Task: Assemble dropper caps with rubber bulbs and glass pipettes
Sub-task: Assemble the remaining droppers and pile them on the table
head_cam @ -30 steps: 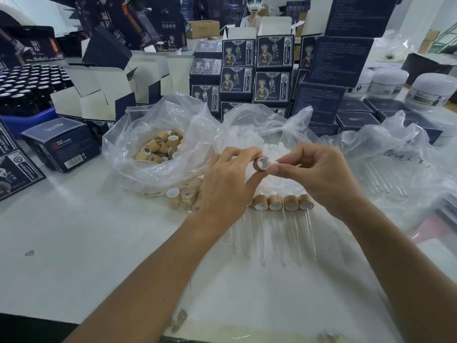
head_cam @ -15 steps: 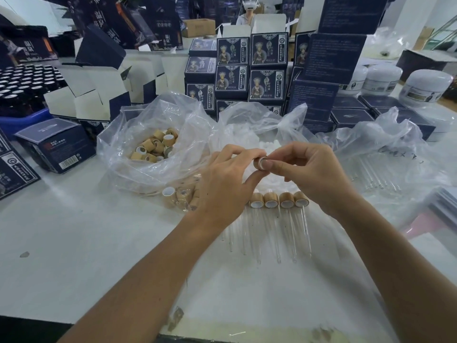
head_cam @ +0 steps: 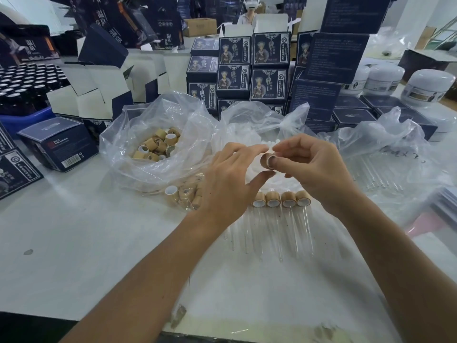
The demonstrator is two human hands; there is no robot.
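My left hand pinches a bamboo-coloured dropper cap between thumb and fingertips, above the table. My right hand meets it from the right, its thumb pressed into the cap's open end. A white rubber bulb tip pokes out behind the cap. Below the hands, several finished droppers lie in a row, their glass pipettes pointing toward me. An open plastic bag at the left holds loose caps. A bag of white bulbs lies behind my hands.
A third clear bag with glass pipettes lies to the right. Dark blue product boxes are stacked at the back, white jars at far right, dark bottles at far left. A few loose caps lie by the left bag.
My hands kept working the same cap between them; my right thumb has pushed further into the cap's open end. The view has shifted slightly.
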